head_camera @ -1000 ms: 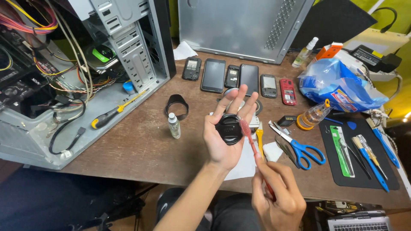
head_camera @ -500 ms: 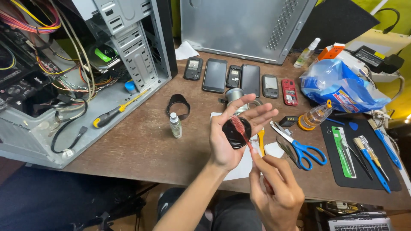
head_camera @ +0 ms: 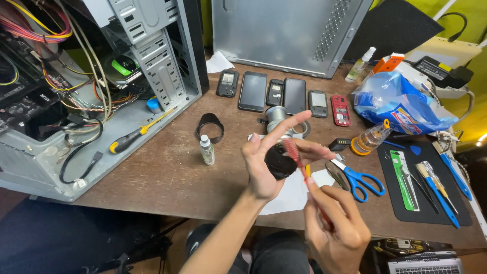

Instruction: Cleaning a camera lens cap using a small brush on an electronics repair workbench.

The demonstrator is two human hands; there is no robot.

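Round black lens-like disc [head_camera: 280,162] cupped in left hand [head_camera: 266,165], fingers [head_camera: 284,128] spread apart above it, right hand [head_camera: 336,231] fingers [head_camera: 329,200] pinched on red-bristled brush [head_camera: 299,160] touching disc, above brown wooden table [head_camera: 162,172].

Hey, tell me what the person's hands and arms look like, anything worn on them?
Both are bare. The left hand and its forearm show no sleeve, glove, watch or ring. The right hand is likewise ungloved, with no ring visible; its wrist runs off the bottom edge, so a sleeve there cannot be ruled out.
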